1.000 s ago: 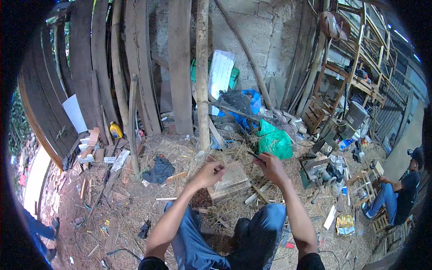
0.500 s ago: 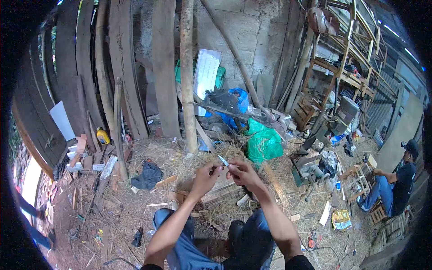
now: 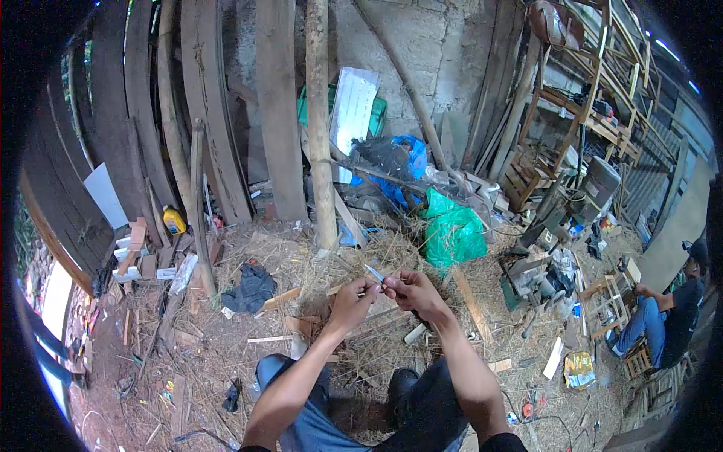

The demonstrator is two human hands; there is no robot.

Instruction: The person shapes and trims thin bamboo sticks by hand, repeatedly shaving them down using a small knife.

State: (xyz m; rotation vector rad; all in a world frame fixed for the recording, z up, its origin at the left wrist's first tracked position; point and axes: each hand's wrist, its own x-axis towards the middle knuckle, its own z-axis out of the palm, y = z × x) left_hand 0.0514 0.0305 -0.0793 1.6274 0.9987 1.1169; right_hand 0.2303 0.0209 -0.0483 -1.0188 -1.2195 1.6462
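Observation:
A small knife (image 3: 374,273) is gripped in my right hand (image 3: 416,294), its pale pointed blade slanting up and to the left. Beside it, my left hand (image 3: 352,303) is closed in a pinch, the fingertips next to the blade and close to the right hand's fingers. Whatever the left fingers hold is too small to make out. Both hands hover over the littered ground, in front of my bent knees. The right fingers cover the knife's handle.
Wood scraps, straw and a dark cloth (image 3: 248,288) lie on the ground. A green plastic bag (image 3: 453,232) sits ahead, right of a wooden post (image 3: 321,151). A seated person (image 3: 663,316) is at far right, near a wooden frame (image 3: 605,305). A yellow bottle (image 3: 174,220) stands left.
The camera view has turned slightly left, so the surroundings sit further right. The knife blade shows more plainly, and the hands stay close together.

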